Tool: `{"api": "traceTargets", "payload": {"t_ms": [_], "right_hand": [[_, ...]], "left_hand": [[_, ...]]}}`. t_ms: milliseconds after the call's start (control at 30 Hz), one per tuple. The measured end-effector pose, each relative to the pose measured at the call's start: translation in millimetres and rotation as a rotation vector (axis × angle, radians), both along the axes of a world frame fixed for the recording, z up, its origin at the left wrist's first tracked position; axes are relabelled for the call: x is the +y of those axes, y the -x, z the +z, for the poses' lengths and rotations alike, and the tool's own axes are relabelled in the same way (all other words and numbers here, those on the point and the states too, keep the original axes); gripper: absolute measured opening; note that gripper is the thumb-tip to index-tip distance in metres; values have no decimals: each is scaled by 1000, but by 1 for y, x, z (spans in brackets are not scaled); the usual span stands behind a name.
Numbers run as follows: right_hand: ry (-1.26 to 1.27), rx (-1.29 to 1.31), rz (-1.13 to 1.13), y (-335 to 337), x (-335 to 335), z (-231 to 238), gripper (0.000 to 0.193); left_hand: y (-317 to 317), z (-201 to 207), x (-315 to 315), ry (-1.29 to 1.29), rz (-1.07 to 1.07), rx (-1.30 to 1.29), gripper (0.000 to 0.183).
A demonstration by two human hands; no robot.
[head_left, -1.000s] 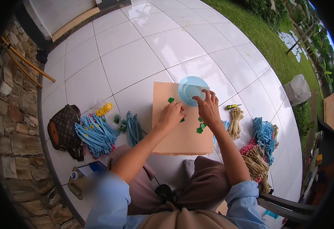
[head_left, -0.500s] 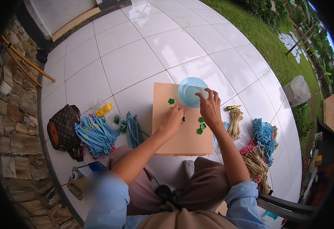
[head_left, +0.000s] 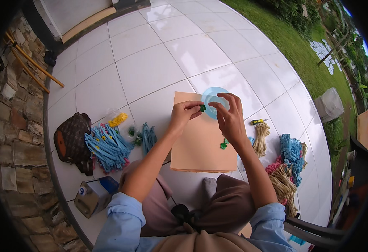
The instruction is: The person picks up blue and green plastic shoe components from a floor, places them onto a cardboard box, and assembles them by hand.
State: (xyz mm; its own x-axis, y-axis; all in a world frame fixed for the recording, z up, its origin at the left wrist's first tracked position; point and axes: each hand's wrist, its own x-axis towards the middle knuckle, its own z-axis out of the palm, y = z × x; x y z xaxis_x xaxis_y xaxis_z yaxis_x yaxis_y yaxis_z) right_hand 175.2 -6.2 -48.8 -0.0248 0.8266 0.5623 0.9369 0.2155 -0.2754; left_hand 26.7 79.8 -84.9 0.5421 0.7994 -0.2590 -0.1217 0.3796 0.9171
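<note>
My left hand (head_left: 181, 116) is raised over the tan board (head_left: 192, 151) and pinches a small dark-green flower-shaped piece (head_left: 203, 108) between thumb and fingertips. Close to it, my right hand (head_left: 232, 122) hovers by the light-blue round dish (head_left: 214, 91), its fingers bent and apart; I see nothing held in them. The dish sits at the board's far right corner, partly covered by that hand. More green flower pieces (head_left: 224, 144) lie on the board below my right wrist, some of them hidden.
On the left are a brown bag (head_left: 71, 140), blue strips (head_left: 108, 147), yellow pieces (head_left: 118, 119) and a metal can (head_left: 92, 198). At right lie a beige bundle (head_left: 261, 140), a yellow-and-black handled tool (head_left: 257, 122) and a pile of blue, pink and beige bundles (head_left: 287, 168).
My left hand has lifted off the board and moved up towards the dish, with a green flower piece in its fingers. The right hand stays near the dish, slightly lower.
</note>
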Motion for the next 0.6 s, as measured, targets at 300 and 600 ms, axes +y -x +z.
{"api": "traceTargets", "payload": {"t_ms": [300, 600], "right_hand": [[-37, -151, 13, 7, 1, 2, 36], [-3, -199, 3, 5, 0, -1, 35]], "left_hand": [[3, 11, -1, 16, 140, 38, 33], [-2, 12, -4, 66, 185, 0, 35]]}}
